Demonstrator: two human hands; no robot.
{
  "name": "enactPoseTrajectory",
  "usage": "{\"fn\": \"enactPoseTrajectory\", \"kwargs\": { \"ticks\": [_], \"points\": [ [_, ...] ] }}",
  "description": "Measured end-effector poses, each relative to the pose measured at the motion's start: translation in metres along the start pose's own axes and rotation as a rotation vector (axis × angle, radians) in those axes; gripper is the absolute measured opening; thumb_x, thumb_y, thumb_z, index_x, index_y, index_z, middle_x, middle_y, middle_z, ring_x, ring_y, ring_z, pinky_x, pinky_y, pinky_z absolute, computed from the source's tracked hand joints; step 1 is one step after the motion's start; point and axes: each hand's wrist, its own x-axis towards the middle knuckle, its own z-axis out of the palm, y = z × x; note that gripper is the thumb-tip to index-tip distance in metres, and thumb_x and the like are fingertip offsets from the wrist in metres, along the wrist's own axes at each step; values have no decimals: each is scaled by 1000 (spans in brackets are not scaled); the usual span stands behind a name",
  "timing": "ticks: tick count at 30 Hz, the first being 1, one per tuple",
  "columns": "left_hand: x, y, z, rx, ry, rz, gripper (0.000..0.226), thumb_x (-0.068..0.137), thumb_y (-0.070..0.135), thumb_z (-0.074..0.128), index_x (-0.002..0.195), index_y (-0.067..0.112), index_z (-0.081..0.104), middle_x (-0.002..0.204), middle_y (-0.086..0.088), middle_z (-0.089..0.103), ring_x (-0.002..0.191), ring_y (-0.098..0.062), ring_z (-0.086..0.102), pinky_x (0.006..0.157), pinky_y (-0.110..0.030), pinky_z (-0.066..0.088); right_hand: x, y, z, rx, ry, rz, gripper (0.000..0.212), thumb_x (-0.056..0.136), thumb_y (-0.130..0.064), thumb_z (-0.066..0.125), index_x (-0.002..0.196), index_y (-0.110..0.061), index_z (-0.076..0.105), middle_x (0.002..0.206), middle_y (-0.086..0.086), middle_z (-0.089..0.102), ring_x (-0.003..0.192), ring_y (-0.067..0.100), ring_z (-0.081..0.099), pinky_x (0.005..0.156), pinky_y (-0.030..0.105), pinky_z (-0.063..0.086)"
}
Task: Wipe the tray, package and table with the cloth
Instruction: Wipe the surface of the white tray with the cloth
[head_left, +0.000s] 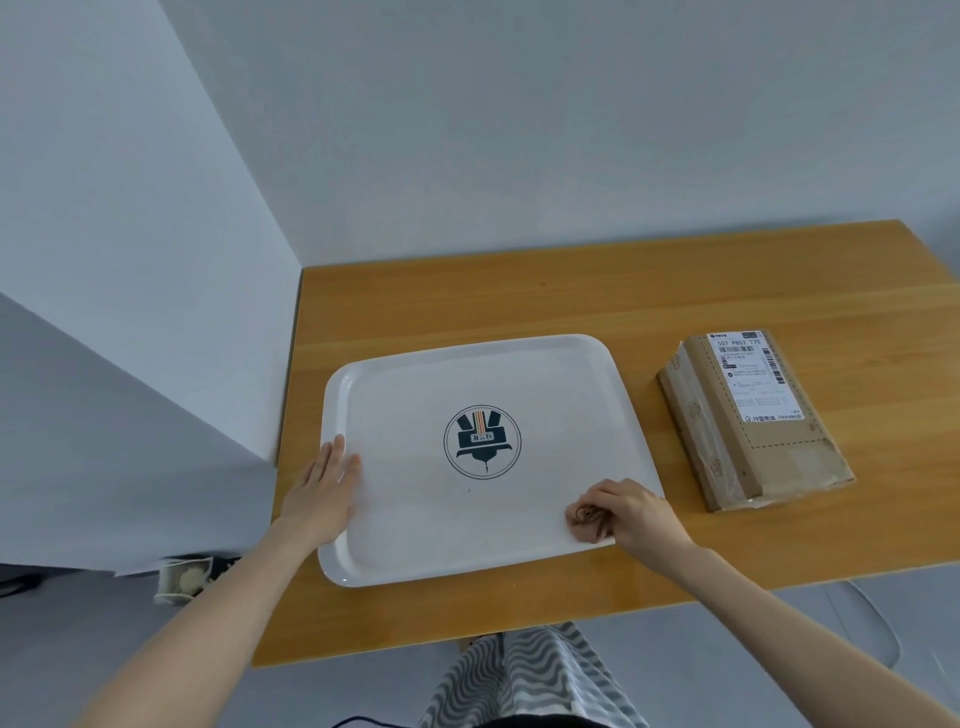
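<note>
Wiping the tray (415, 525) now: my right hand (631, 512) is closed on what seems the bunched cloth (586, 521) at its near right corner, my left hand (323, 491) presses flat. Package (748, 421) and table (467, 296) remain, I think.

Most of the small crumpled brownish cloth (588, 521) is hidden under the curled fingers of the right hand (631, 512), along with the near right corner of the white rectangular plastic tray (395, 566). The print on the white shipping label (756, 376) of the brown cardboard package (701, 415) is too small to be read. Both forearms are cut off by the near edge.
</note>
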Motion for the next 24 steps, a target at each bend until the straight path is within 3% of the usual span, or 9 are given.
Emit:
{"fn": "enactPoseTrajectory", "kwargs": {
  "ticks": [5, 10, 14, 17, 24],
  "points": [
    [-2, 0, -2, 15, 7, 1, 68, 102, 27, 37, 151, 13, -8, 155, -13, -27, 145, -27, -18, 119, -36, 1, 19, -51, 24, 103, -59, -130, 41, 73, 1, 54, 101, -24, 70, 100, -4, 69, 81, 23, 63, 56, 34, 53],
    [-1, -2, -1, 30, 19, 12, 70, 101, 30, 38, 152, 13, -8, 154, -12, -27, 145, -26, -17, 119, -36, 0, 37, -112, 52, 120, -151, -213, 46, 81, 2, 51, 119, -21, 62, 117, 0, 63, 99, 27, 58, 69, 31, 41],
    [-1, -4, -3, 47, 33, 27, 72, 100, 33, 41, 152, 15, -6, 156, -9, -25, 146, -24, -16, 119, -36, 0, 32, -81, 39, 169, -211, -300, 51, 86, -2, 50, 126, -33, 54, 121, -5, 60, 103, 19, 56, 76, 35, 51],
    [-2, -6, -2, 51, 71, 52, 74, 98, 36, 46, 153, 19, 0, 158, -6, -18, 147, -23, -11, 119, -37, 1, 9, -38, 21, 187, -154, -275, 50, 85, -6, 58, 122, -40, 54, 116, -10, 64, 98, 14, 61, 75, 34, 56],
    [2, -9, -11, 1, 175, 75, 70, 89, 43, 58, 148, 24, 24, 160, -1, 6, 146, -23, 10, 119, -36, 9, -2, 24, -14, 74, -43, -270, 56, 74, -2, 74, 117, -33, 53, 104, -7, 65, 87, 12, 61, 67, 28, 57]
  ]
}}
